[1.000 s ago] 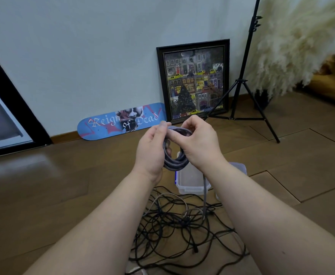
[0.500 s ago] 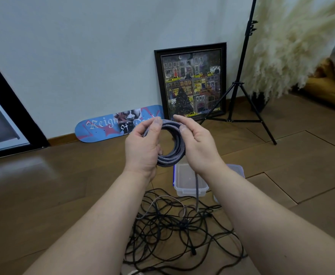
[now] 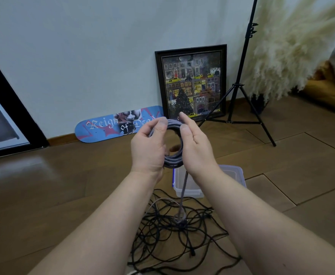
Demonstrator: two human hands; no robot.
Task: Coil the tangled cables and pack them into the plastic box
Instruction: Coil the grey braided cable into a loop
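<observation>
step: coiling the grey braided cable, held above the plastic box
left hand: fingers curled round the coil's left side
right hand: gripping the coil's right side, fingers loosely extended
tail: hangs down into the black cable tangle on the floor
next: likely pull up the tail and lay another loop

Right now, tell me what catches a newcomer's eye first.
At centre, the left hand and right hand hold a grey braided cable coil. Below it a tangle of black cables sprawls on the wooden floor, beside the clear plastic box.
</observation>
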